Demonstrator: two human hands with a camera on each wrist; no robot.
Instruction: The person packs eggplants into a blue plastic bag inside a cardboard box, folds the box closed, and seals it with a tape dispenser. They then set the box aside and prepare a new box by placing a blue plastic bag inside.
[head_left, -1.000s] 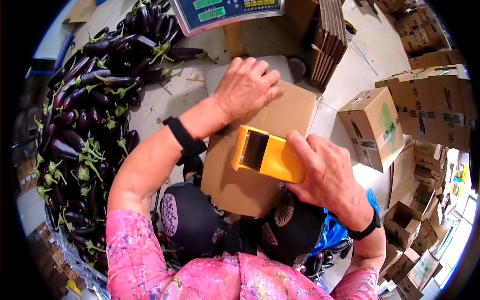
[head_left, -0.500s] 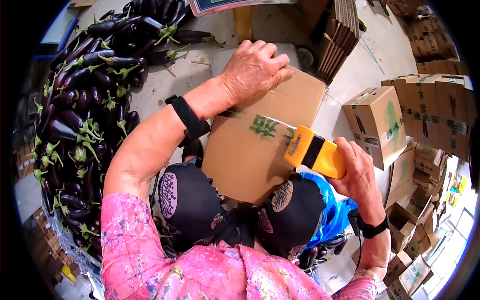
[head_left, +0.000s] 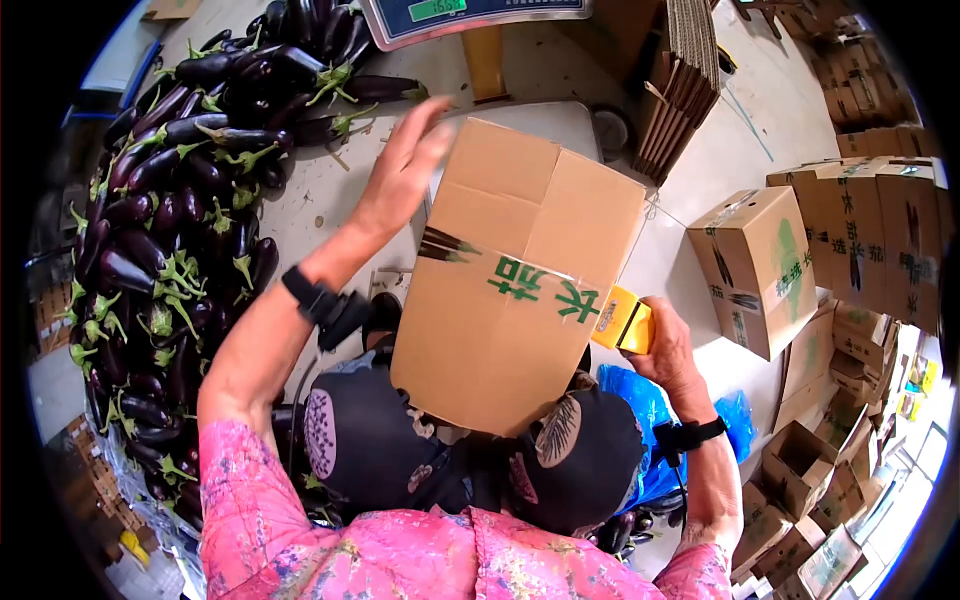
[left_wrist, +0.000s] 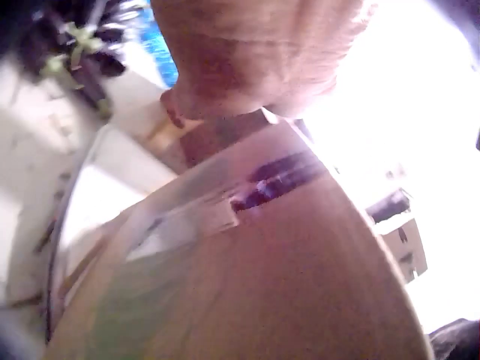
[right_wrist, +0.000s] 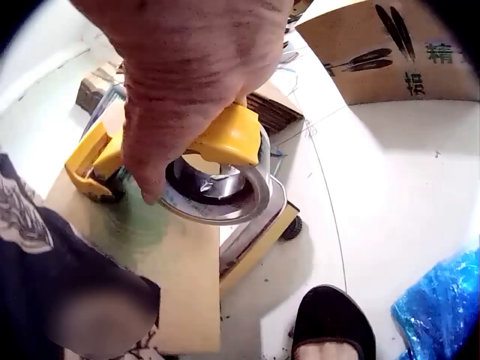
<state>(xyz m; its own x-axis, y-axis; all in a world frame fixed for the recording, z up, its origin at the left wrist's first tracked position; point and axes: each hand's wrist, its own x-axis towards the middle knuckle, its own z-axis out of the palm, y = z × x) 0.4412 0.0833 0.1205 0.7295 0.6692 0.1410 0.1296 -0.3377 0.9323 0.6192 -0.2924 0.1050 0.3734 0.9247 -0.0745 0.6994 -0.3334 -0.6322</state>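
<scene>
A brown carton [head_left: 490, 350] with green lettering stands between the knees, its far end overlapping the scale's platform. My left hand [head_left: 400, 175], slightly blurred, extends its fingers beside the carton's far left edge, holding nothing. In the left wrist view that hand [left_wrist: 255, 56] appears above the carton [left_wrist: 300, 255], where a clear strip of tape [left_wrist: 180, 229] lies. My right hand [head_left: 668, 348] grips a yellow tape dispenser [head_left: 622, 320] against the carton's right side. The right wrist view shows fingers wrapped over the dispenser [right_wrist: 229, 139] and a tape roll [right_wrist: 217, 210] beneath.
A heap of eggplants [head_left: 150, 260] covers the floor on the left. Ahead are a scale display [head_left: 470, 18] and flattened cardboard [head_left: 685, 90]. A closed carton [head_left: 755, 265] stands at the right, with more boxes behind. Blue plastic [head_left: 650, 400] lies by the right knee.
The right hand has carried the tape dispenser from above the carton to its right side. My left hand has let go of the carton's far end and moved left, its fingers straightening.
</scene>
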